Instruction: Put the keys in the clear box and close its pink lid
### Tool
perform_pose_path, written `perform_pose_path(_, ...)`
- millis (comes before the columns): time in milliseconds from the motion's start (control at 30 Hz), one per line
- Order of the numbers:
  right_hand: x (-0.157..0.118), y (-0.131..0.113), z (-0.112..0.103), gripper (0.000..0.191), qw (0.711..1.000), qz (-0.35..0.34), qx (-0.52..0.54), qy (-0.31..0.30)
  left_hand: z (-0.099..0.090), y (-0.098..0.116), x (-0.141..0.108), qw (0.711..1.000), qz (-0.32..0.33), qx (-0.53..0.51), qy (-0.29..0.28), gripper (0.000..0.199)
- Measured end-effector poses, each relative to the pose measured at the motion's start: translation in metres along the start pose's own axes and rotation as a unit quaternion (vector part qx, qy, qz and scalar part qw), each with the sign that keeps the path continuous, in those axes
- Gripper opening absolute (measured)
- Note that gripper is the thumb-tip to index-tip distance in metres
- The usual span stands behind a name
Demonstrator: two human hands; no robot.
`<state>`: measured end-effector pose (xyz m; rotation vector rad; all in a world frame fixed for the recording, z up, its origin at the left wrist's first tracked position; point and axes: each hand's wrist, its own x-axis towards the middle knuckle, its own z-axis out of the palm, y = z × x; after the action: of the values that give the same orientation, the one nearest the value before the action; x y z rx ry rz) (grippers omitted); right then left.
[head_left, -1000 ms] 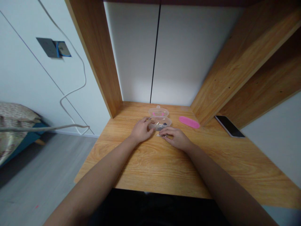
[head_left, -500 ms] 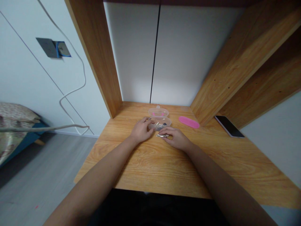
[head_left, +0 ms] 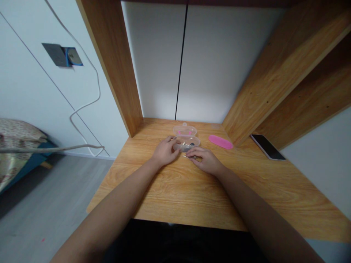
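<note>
Pink oval pad (head_left: 221,142) lay on the wooden desk (head_left: 175,199) just right of the clear plastic box (head_left: 186,139), and a black phone (head_left: 267,147) sat farther right near a wooden side panel (head_left: 276,80). Nothing stood between my hands and the box. It lay open in two halves, with pink bits in the far half and dark and metal bits in the near one. My left hand (head_left: 164,151) was half curled, its fingertips (head_left: 172,139) at the box's near half. My right hand (head_left: 207,161) curved loosely over a small metal piece (head_left: 189,157) on the desk, just in front of the box; I can't tell whether it was gripping.
</note>
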<state>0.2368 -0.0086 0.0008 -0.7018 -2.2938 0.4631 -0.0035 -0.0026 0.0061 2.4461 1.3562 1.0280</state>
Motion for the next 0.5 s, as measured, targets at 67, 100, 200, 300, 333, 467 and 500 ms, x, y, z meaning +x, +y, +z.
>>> perform_pose_path(67,-0.0001,0.0000,-0.0002,0.021,1.000,0.004,0.001,-0.001,0.0005,-0.0003,-0.0001,1.000,-0.002,0.001,0.000,0.028)
perform_pose_path(100,0.0000,-0.0003,-0.0004,0.021,1.000,0.005,0.002,-0.001,0.0007,-0.0004,-0.0002,1.000,-0.003,0.001,-0.001,0.028)
perform_pose_path(200,0.0011,-0.0025,-0.0013,0.020,1.000,0.006,0.004,-0.007,0.0009,-0.0005,-0.0004,1.000,-0.003,-0.003,0.001,0.027)
perform_pose_path(300,0.0022,-0.0051,-0.0019,0.020,1.000,0.006,0.003,-0.013,0.0004,-0.0002,-0.0005,1.000,-0.001,-0.006,0.002,0.028)
perform_pose_path(333,0.0024,-0.0056,-0.0019,0.020,1.000,0.007,0.002,-0.015,0.0003,-0.0002,-0.0004,1.000,-0.002,-0.006,0.001,0.028)
perform_pose_path(467,0.0022,-0.0046,-0.0017,0.020,1.000,0.013,0.000,-0.022,0.0002,-0.0001,-0.0004,1.000,-0.005,-0.008,0.000,0.028)
perform_pose_path(500,0.0021,-0.0040,-0.0017,0.021,1.000,0.015,-0.002,-0.024,0.0003,-0.0001,-0.0005,1.000,-0.005,-0.008,0.001,0.028)
